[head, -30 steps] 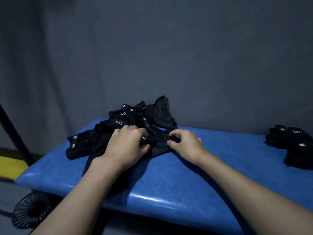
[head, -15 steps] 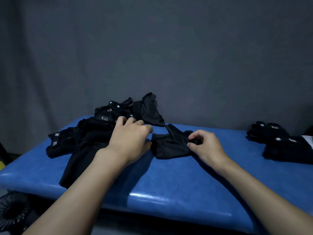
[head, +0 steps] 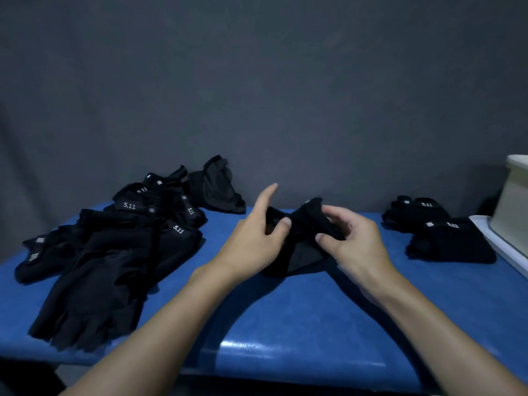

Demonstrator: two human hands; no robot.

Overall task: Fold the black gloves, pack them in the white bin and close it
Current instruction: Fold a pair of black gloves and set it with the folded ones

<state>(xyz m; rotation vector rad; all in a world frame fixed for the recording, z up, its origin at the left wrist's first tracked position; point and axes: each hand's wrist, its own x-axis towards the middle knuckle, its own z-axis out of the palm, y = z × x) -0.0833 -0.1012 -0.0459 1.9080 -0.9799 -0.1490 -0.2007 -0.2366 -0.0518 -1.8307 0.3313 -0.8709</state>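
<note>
Blue bench [head: 285, 324] spans lower frame | unfolded gloves [head: 114, 252] heaped centre-left | white bin [head: 513, 207] at right edge, folded stack [head: 451, 241] beside it | my left hand [head: 251, 241] and right hand [head: 360, 247] each pinch one glove [head: 303, 221] at centre | likely risk: limp fabric unfolds if either pinch slackens; left forefinger is already off it.

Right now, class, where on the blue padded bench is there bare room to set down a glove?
Bare: the blue padded bench between the forearms, and the gap between the held black glove and the folded black gloves. Crowded: the loose black glove pile, left.
</note>
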